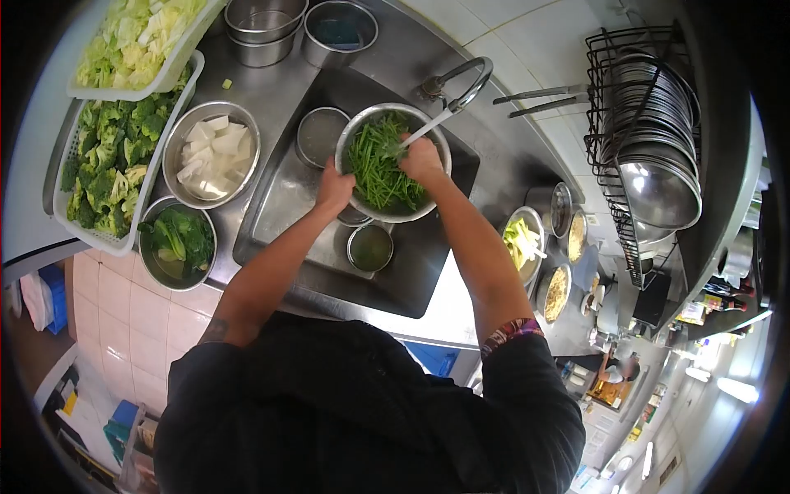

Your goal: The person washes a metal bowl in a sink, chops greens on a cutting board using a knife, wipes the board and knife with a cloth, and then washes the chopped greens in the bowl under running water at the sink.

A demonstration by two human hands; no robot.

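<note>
Over the sink (pixel 276 210), a round metal bowl (pixel 444 169) holds a heap of thin green vegetable stems (pixel 378 177). My left hand (pixel 336 188) is closed on the bowl's left rim, thumb at the edge. Inside the bowl, at the right, my right hand (pixel 422 160) has its fingers curled into the stems; the fingertips are partly hidden. From the curved faucet (pixel 473 70) a stream of water (pixel 426 126) falls onto the stems beside my right hand.
Smaller metal bowls (pixel 370 249) stand in the sink. On the left are white tofu-like chunks in a bowl (pixel 170 156), leafy greens (pixel 177 239), a broccoli basket (pixel 103 235) and cut cabbage (pixel 136 41). A wire rack (pixel 605 148) of metal bowls hangs at right. Another person (pixel 613 370) stands farther off.
</note>
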